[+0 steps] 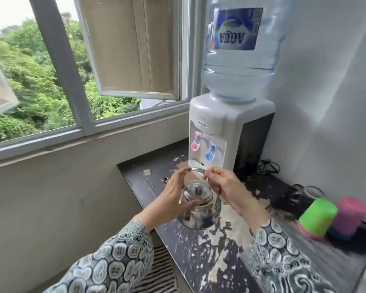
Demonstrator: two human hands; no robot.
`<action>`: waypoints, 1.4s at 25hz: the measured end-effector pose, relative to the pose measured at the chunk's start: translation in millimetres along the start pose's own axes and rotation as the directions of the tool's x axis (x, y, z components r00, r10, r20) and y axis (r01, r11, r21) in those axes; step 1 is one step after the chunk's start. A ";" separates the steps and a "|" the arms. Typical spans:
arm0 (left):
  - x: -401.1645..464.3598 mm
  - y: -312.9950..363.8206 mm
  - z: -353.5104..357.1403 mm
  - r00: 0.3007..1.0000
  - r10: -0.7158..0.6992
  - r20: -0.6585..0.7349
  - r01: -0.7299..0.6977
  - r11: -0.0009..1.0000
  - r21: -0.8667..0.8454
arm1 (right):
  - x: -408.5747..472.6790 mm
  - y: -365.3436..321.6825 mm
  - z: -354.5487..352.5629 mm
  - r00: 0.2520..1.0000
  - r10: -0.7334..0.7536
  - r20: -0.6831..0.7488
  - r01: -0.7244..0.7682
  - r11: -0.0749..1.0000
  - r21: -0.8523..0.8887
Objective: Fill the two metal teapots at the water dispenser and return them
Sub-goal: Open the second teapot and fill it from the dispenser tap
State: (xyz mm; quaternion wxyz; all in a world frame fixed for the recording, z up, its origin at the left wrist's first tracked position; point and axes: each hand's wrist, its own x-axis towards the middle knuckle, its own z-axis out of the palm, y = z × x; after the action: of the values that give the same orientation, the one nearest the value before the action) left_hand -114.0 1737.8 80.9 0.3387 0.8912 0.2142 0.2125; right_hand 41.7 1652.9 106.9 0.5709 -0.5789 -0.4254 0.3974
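A shiny metal teapot with its lid on sits over the worn dark counter, just in front of the white water dispenser. My right hand grips the right end of its arched handle. My left hand curls around the pot's left side, thumb at the handle's left end. The dispenser has a red tap, a blue tap and a large blue water bottle on top. Only one teapot is in view.
Upturned green and pink plastic cups lie at the counter's right, with glass jars behind. A black cable lies beside the dispenser. An open window is at left, a white wall at right, a striped mat on the floor.
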 end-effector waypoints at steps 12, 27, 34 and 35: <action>89.4 -77.7 28.8 0.983 -0.159 0.096 0.166 0.984 -0.063 | 119.9 56.1 -20.5 0.987 0.130 -0.092 -0.130 0.991 0.005; 153.8 -200.6 23.1 0.932 -0.176 0.318 0.229 0.964 -0.138 | 201.9 126.5 28.1 0.903 0.128 -0.411 -0.167 0.984 -0.061; 158.8 -232.1 19.5 0.928 -0.109 0.357 0.127 0.992 -0.026 | 187.4 134.2 36.4 0.863 0.113 -0.493 -0.143 0.989 -0.024; 158.7 -233.9 20.5 0.923 -0.084 0.375 0.106 0.994 -0.036 | 184.0 135.2 38.1 0.852 0.116 -0.510 -0.137 0.991 -0.004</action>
State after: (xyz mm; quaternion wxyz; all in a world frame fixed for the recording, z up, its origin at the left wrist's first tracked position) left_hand -29.1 1969.5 -58.5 0.4077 0.8941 0.1829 0.0286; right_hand 70.2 1841.2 -24.6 0.6239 -0.7010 -0.2289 0.2587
